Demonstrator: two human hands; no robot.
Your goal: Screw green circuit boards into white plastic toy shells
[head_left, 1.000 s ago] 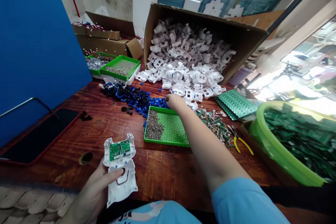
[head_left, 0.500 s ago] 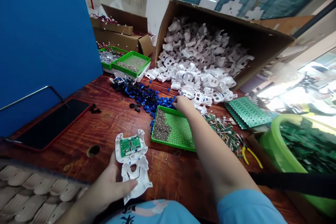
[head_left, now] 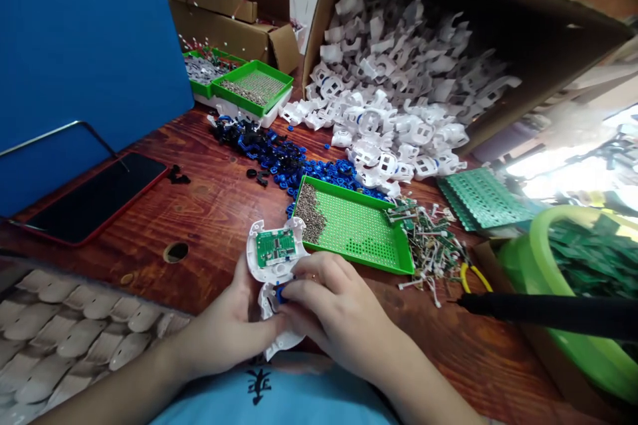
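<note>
My left hand (head_left: pixel 232 319) is closed round a white plastic housing (head_left: pixel 259 269), with the thumb across its lower half. A green circuit board (head_left: pixel 276 246) sits in the upper half. My right hand (head_left: pixel 336 309) pinches a small blue plastic part (head_left: pixel 280 293) against the opening in the lower half; the fingers cover most of it. Just beyond the hands, a green perforated tray (head_left: pixel 359 216) carries small metal screws (head_left: pixel 312 212) at its left end. Loose blue parts (head_left: pixel 323 169) lie heaped behind that tray.
White shells (head_left: pixel 379 123) spill from a large cardboard box (head_left: pixel 538 46). Small wired boards (head_left: pixel 431 246), yellow-handled pliers (head_left: pixel 476 277) and a lime-green tub (head_left: pixel 538 252) stand right. A dark phone-like slab (head_left: pixel 94 199) lies left. A black rod (head_left: pixel 548 312) juts in from the right.
My right hand has come back from the blue heap to the housing, bringing a blue part. My left hand has moved the housing slightly right and up. The view has tilted down.
</note>
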